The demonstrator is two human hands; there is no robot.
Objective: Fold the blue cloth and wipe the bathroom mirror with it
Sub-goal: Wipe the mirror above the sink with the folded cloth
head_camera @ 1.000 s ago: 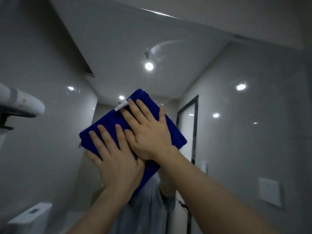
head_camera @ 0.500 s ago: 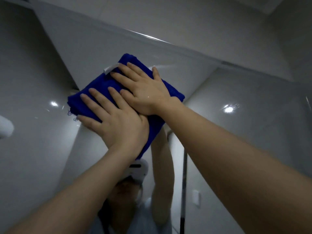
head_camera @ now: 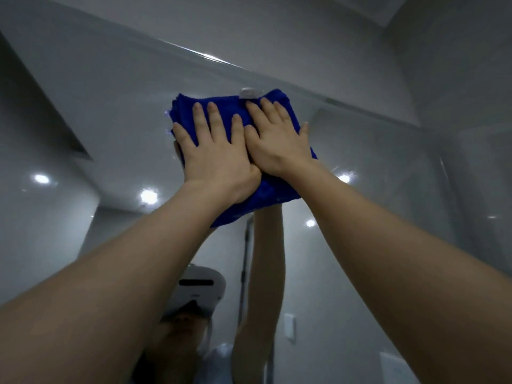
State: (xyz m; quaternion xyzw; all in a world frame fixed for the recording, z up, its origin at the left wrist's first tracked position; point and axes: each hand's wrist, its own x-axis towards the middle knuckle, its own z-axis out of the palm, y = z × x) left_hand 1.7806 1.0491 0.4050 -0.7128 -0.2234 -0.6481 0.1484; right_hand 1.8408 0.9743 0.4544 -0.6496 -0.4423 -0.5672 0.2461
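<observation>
The folded blue cloth (head_camera: pixel 274 189) lies flat against the bathroom mirror (head_camera: pixel 110 112), close under the mirror's top edge, with a small white tag at its upper side. My left hand (head_camera: pixel 216 151) presses on the cloth's left half with straight, spread fingers. Beside it, my right hand (head_camera: pixel 277 142) presses on the right half, fingers straight, its edge overlapping my left hand. Both arms reach up high. The cloth's middle is hidden under my hands.
The mirror's top edge (head_camera: pixel 210 58) runs diagonally above the cloth, with grey wall and ceiling beyond. The glass reflects a person with a white headset (head_camera: pixel 199 292), raised arms, ceiling spotlights (head_camera: pixel 148 195), a dark door frame (head_camera: pixel 245 261) and a wall switch (head_camera: pixel 289 327).
Both hands slid the cloth up and to the right along the mirror, to just under its top edge. The view tilted further upward; the shelf at the left left the view.
</observation>
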